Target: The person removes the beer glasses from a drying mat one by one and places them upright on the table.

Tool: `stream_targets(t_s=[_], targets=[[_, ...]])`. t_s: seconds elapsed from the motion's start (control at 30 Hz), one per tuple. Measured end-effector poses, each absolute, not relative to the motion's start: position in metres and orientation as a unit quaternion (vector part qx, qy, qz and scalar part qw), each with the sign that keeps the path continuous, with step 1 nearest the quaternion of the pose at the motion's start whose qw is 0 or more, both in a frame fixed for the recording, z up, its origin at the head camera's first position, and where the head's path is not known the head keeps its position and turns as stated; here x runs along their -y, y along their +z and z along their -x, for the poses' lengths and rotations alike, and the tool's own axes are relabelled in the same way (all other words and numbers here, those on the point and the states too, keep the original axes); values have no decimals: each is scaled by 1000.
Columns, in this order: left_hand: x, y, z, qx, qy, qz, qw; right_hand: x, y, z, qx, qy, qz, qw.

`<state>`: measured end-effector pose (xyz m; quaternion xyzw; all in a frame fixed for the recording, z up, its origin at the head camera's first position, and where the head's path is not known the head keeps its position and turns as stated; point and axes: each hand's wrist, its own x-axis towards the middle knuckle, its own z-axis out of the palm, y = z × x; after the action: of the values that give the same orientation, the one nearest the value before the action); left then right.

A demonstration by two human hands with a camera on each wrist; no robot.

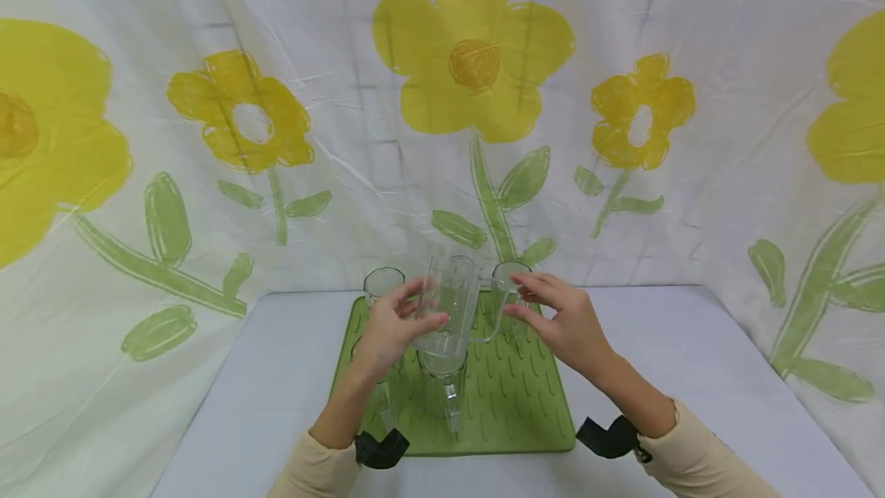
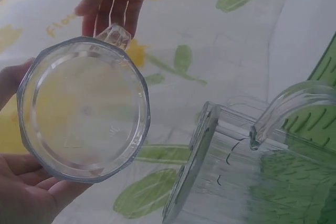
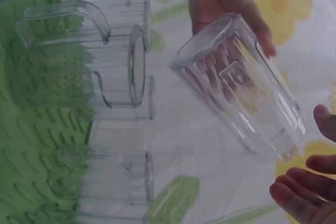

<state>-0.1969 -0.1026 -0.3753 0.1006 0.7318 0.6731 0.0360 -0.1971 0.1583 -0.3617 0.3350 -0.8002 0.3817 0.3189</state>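
Note:
My left hand [image 1: 382,333] grips a clear glass mug [image 1: 448,306] around its body, thumb on one side and fingers on the other. The mug is held tilted above a green mat [image 1: 518,421], and its round base [image 2: 84,114] faces the camera in the left wrist view. Beside the mug's handle [image 1: 492,313] is my right hand [image 1: 567,321], fingers spread and curved loosely. In the right wrist view those fingers [image 3: 294,190] look apart from the glass. Another glass mug [image 1: 435,394] stands on the mat just below the held one.
More glass mugs stand on the mat: one at the back left [image 1: 383,283], one at the back right [image 1: 513,275], and one at the front left [image 1: 382,398], partly behind my left arm. The white table [image 1: 643,344] meets a flowered curtain [image 1: 332,198] behind.

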Motion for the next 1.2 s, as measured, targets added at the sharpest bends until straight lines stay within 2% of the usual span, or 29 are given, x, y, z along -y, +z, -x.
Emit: stream_targets(t_s=[0.47,0.8,1.0,1.2], targets=[[93,-387,189,-716,685,-128,-44,-162,-365,198,795,550,-227,115],[87,-397,187,-716,676,-146,-99,-159,-371,198,742,641,-189,58],[82,-400,185,-709,683,-139,-111,-157,-371,198,702,688,-182,12],[79,-399,184,-701,690,-140,-114,-155,-372,199,690,701,-180,-2]])
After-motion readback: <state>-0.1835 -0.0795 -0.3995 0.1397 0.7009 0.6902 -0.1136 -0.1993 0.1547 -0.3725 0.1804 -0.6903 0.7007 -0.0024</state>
